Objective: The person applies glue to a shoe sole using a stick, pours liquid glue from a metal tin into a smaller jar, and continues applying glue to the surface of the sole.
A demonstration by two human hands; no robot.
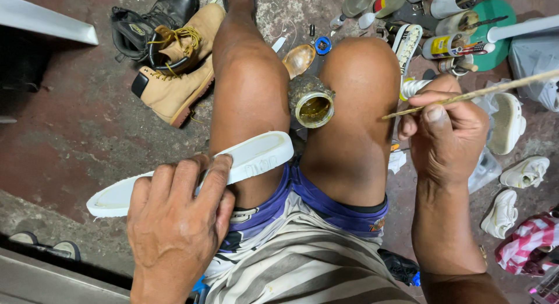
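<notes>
Head view: seated person, looking down at own knees.
Left hand [177,214]: grip clamped around a white rubber shoe sole [256,155], hollow side up, resting across the left thigh.
Right hand [445,132]: fingers pinching a thin wooden stick [483,93].
Jar [312,103]: crusted, open, amber glue inside, between the knees.
Floor [75,135]: tan leather boots [174,71], white sneakers [512,164].

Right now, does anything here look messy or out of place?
Yes. The open glue jar sits between the person's knees, its rim crusted with dried drips. A tan boot lies tipped on its side, and white soles lie scattered on the floor.
</notes>
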